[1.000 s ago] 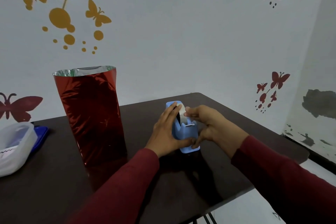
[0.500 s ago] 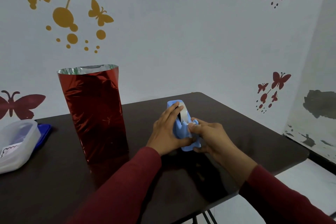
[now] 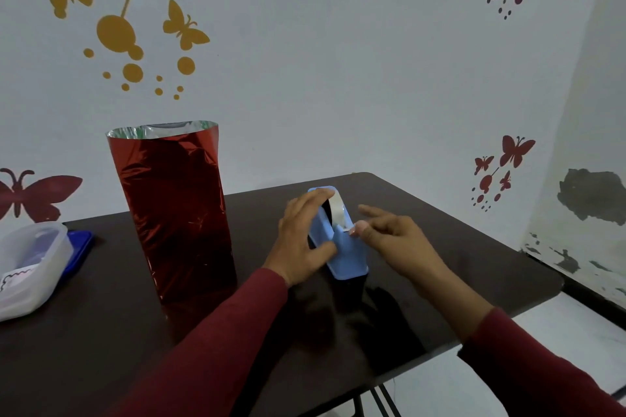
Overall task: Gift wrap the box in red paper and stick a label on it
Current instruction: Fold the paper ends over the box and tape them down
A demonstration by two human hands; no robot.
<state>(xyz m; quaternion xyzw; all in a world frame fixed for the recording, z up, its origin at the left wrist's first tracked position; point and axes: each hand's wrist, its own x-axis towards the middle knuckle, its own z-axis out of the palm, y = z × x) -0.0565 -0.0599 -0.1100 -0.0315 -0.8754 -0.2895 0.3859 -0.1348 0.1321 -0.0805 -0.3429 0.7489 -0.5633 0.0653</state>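
Observation:
A tall box wrapped in shiny red paper [image 3: 176,210] stands upright on the dark table [image 3: 457,261], its top end open with the silver inside showing. Right of it stands a light blue tape dispenser [image 3: 342,247] with a white tape roll [image 3: 338,208]. My left hand [image 3: 301,237] grips the dispenser from its left side. My right hand [image 3: 393,237] is at the dispenser's cutter, thumb and forefinger pinched at the tape end, the other fingers spread. No label is in sight.
A translucent plastic container [image 3: 30,264] sits at the table's left edge, on a blue lid [image 3: 79,244]. The table's right edge and rounded far corner lie close to my right hand. Butterfly stickers cover the wall behind.
My right hand has slid from the dispenser's front to its cutter, fingers now spread. My left hand stays on the dispenser. The view has shifted slightly.

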